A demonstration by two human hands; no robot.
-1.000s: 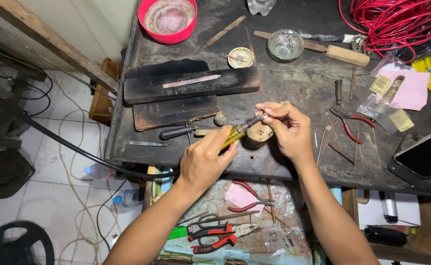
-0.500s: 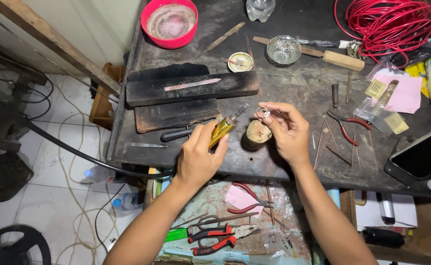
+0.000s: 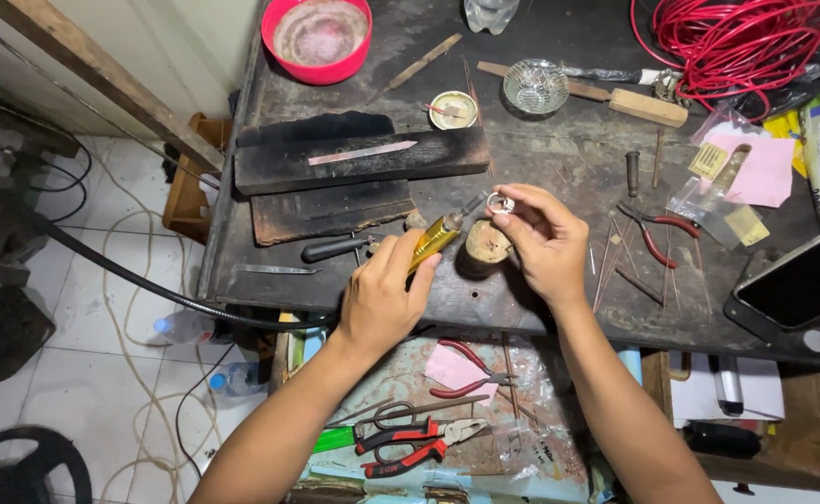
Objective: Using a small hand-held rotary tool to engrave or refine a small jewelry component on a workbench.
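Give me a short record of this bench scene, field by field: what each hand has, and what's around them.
left hand: holds a yellow-handled tool, tip toward the ring
right hand: pinches a small silver ring at the fingertips
under the ring: round wooden peg
surface: dark workbench
nearby: red-handled pliers, red bowl, coil of red wire

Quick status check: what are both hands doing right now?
Left hand grips yellow-handled tool, tip at ring. Right hand pinches small silver ring above wooden peg. Nothing between them.
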